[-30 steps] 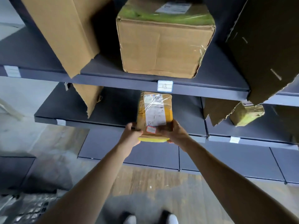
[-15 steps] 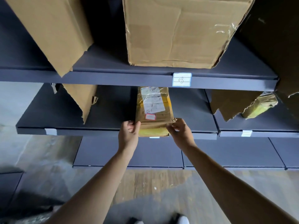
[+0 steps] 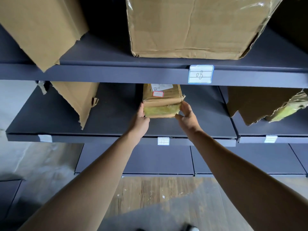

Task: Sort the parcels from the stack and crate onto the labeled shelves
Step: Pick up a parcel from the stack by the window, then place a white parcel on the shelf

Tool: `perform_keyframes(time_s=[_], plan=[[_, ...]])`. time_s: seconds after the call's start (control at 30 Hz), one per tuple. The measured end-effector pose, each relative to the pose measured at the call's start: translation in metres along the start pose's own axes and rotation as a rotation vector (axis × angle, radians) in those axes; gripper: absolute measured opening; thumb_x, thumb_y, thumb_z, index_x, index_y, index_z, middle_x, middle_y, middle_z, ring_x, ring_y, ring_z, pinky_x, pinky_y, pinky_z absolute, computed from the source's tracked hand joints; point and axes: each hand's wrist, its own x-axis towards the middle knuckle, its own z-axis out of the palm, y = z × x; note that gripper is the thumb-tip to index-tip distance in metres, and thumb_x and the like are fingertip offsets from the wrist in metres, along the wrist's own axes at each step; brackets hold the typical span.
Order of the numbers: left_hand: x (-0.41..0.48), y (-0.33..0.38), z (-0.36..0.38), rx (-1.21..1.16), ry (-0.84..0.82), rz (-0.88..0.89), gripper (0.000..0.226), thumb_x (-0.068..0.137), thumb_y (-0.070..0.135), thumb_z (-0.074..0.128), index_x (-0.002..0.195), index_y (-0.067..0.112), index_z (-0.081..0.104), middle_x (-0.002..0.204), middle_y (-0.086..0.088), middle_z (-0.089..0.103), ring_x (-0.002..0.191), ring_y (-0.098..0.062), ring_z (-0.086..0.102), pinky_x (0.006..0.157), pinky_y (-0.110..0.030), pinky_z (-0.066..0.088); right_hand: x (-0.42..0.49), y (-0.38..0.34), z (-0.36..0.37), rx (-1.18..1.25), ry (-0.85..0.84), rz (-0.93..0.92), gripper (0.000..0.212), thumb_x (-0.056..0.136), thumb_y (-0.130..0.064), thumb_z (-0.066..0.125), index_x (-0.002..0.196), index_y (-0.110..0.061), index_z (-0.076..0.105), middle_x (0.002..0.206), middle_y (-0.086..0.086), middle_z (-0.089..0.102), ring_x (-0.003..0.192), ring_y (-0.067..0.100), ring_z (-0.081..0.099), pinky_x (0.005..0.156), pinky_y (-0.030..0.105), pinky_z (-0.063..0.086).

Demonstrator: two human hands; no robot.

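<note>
**A:** Entry one, the hands?

**B:** Left hand (image 3: 139, 120): fingers laid straight along the parcel's left side, thumb at its lower front corner. It presses rather than wraps. Right hand (image 3: 187, 116): fingers loosely spread and relaxed, thumb tip touching the lower right front corner. No grasp is visible.

**A:** Entry two, the parcel?

**B:** Small brown cardboard parcel (image 3: 162, 100), with yellow tape across its near end and a white shipping slip and red-bordered sticker on top. Location: flat on the middle dark grey-blue metal shelf (image 3: 116, 117), set back from the front lip, between the two hands.

**A:** Markings?

**B:** White paper label (image 3: 163, 141) on the lip just below the parcel, its writing too small to read. The upper shelf label (image 3: 200, 74) reads "08" and sits beneath a large taped cardboard box (image 3: 191, 27).

**A:** Neighbours?

**B:** Torn brown cardboard piece (image 3: 76, 100), to the left on the same shelf and well apart from the parcel. Yellow-green wrapped parcel (image 3: 286, 110) in the right-hand bay, partly behind ragged cardboard.

**A:** Step in hand?

**B:** By my judgement this is placement, the last seating of one parcel on its labelled shelf. The next move calls for lifting both hands off without dragging the parcel forward. The arms then draw straight back under the upper shelf's lip. After that comes a fresh parcel from the stack or crate, neither of which is in view.
</note>
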Motion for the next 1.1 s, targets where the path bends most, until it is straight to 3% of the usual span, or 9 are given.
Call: perform_keyframes(time_s=[0.1, 0.23, 0.33, 0.43, 0.5, 0.63, 0.77, 0.93, 1.1], plan=[[0.0, 0.006, 0.001, -0.007, 0.015, -0.037, 0.077, 0.091, -0.003, 0.033, 0.154, 0.036, 0.016, 0.145, 0.011, 0.048, 0.11, -0.006, 0.05, 0.075, -0.014, 0.038, -0.001, -0.002, 0.002, 0.027, -0.009, 0.008, 0.067, 0.084, 0.002, 0.05, 0.143, -0.028, 0.041, 0.131, -0.007, 0.059, 0.117, 0.01, 0.051, 0.105, 0.034, 0.041], [-0.016, 0.016, 0.002, 0.03, 0.085, -0.092, 0.071, 0.095, 0.004, 0.039, 0.156, 0.027, 0.01, 0.155, 0.005, 0.031, 0.128, -0.014, 0.042, 0.094, -0.022, 0.03, -0.012, -0.011, 0.0, 0.109, -0.023, 0.028, 0.066, 0.083, -0.005, 0.051, 0.145, -0.027, 0.039, 0.129, -0.011, 0.058, 0.117, 0.006, 0.052, 0.103, 0.03, 0.042], [-0.047, 0.023, 0.001, 0.04, 0.124, -0.148, 0.064, 0.093, 0.008, 0.041, 0.152, 0.025, 0.024, 0.151, -0.001, 0.037, 0.128, -0.025, 0.047, 0.1, -0.033, 0.043, -0.042, -0.023, -0.005, 0.285, 0.043, 0.094, 0.056, 0.096, 0.0, 0.048, 0.148, -0.013, 0.033, 0.133, -0.001, 0.05, 0.113, 0.011, 0.052, 0.098, 0.026, 0.039], [-0.085, 0.037, 0.006, 0.016, 0.117, -0.155, 0.053, 0.092, 0.006, 0.043, 0.143, 0.018, 0.04, 0.136, -0.007, 0.046, 0.115, -0.024, 0.053, 0.098, -0.042, 0.05, -0.078, -0.028, -0.015, 0.325, 0.076, 0.139, 0.051, 0.098, 0.002, 0.044, 0.147, -0.013, 0.035, 0.144, 0.008, 0.048, 0.119, 0.018, 0.053, 0.104, 0.035, 0.04], [-0.108, 0.053, 0.013, 0.027, 0.086, -0.158, 0.049, 0.091, 0.005, 0.043, 0.138, 0.015, 0.047, 0.133, -0.006, 0.049, 0.106, -0.025, 0.058, 0.094, -0.042, 0.053, -0.102, -0.032, -0.03, 0.367, 0.094, 0.174, 0.049, 0.099, 0.001, 0.045, 0.145, -0.014, 0.038, 0.143, 0.008, 0.049, 0.127, 0.022, 0.052, 0.1, 0.035, 0.042], [-0.144, 0.092, 0.051, -0.047, -0.049, -0.11, 0.046, 0.091, 0.002, 0.044, 0.136, 0.012, 0.05, 0.114, -0.003, 0.057, 0.082, -0.014, 0.056, 0.093, -0.044, 0.052, -0.152, -0.047, -0.083, 0.447, 0.202, 0.222, 0.044, 0.1, -0.003, 0.045, 0.141, -0.017, 0.044, 0.138, 0.003, 0.053, 0.123, 0.019, 0.054, 0.101, 0.04, 0.044], [-0.175, 0.136, 0.118, -0.044, -0.218, -0.022, 0.043, 0.093, 0.001, 0.045, 0.134, 0.01, 0.051, 0.119, -0.007, 0.054, 0.1, -0.02, 0.055, 0.093, -0.041, 0.054, -0.195, -0.049, -0.159, 0.432, 0.37, 0.214, 0.037, 0.101, -0.012, 0.045, 0.136, -0.02, 0.048, 0.134, 0.001, 0.057, 0.117, 0.019, 0.057, 0.099, 0.043, 0.046], [-0.221, 0.188, 0.222, 0.003, -0.429, 0.096, 0.041, 0.09, 0.0, 0.047, 0.129, 0.009, 0.056, 0.114, -0.007, 0.058, 0.098, -0.022, 0.058, 0.094, -0.045, 0.054, -0.253, -0.043, -0.267, 0.472, 0.583, 0.177, 0.027, 0.102, -0.026, 0.048, 0.129, -0.026, 0.051, 0.12, -0.002, 0.059, 0.11, 0.017, 0.059, 0.094, 0.041, 0.049], [-0.277, 0.228, 0.347, 0.056, -0.598, 0.216, 0.035, 0.09, 0.0, 0.048, 0.122, 0.01, 0.057, 0.112, -0.008, 0.057, 0.092, -0.021, 0.056, 0.089, -0.045, 0.055, -0.321, -0.019, -0.38, 0.512, 0.786, 0.112, 0.021, 0.101, -0.028, 0.05, 0.122, -0.031, 0.052, 0.118, -0.001, 0.06, 0.104, 0.014, 0.061, 0.087, 0.036, 0.051]])
